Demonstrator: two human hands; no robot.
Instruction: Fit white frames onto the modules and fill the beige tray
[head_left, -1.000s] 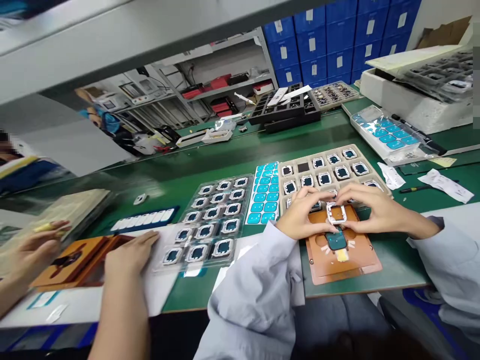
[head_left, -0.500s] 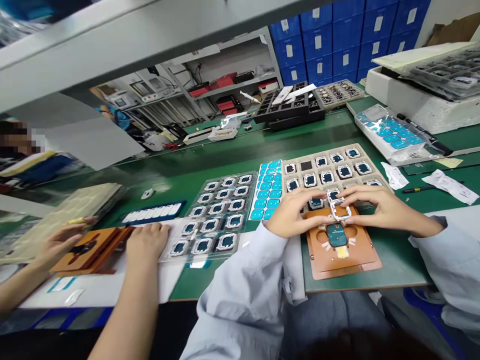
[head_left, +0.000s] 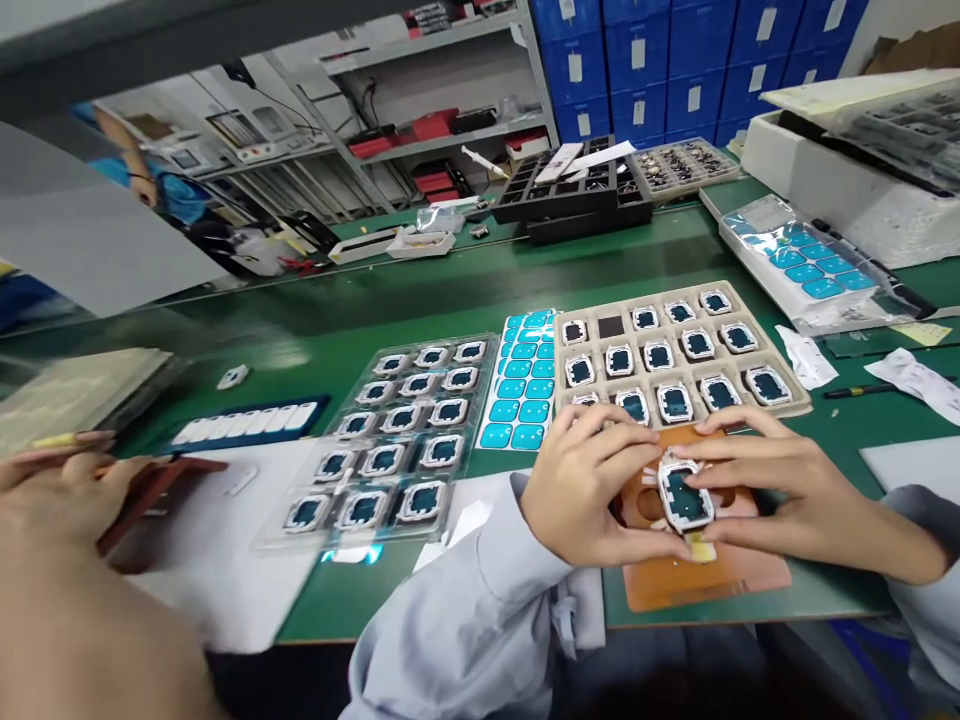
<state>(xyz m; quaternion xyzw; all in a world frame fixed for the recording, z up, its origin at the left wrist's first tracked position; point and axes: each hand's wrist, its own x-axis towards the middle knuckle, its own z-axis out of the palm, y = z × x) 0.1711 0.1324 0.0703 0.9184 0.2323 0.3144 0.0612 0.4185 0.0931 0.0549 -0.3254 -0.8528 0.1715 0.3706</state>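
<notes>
Both forearms in pale grey sleeves come in from the near edge of the green table and meet over an orange-brown flat jig plate that lies at that edge. The left hand is curled, palm turned inward, its thumb and fingertips pinching the left side of a small white-framed rectangular part with a dark teal centre. The right hand mirrors it, fingers bent and pressed to the part's right side and top, thumb low beside a small yellow tab on the plate. The part sits tilted over the middle of the jig plate, held between the two hands, its dark face up and its white rim showing all round.

Just beyond the hands lies a beige moulded tray with rows of pockets, most holding like white-framed parts, one pocket in its far row showing a bare dark square. Touching its left side is a white sheet of bright blue rounded stickers, and left of that a clear plastic blister tray of the same parts. At the near left edge a co-worker's hand rests by a red-brown jig.

Towards the far edge stand a black compartment tray and, at the far right corner, a white foam box
</notes>
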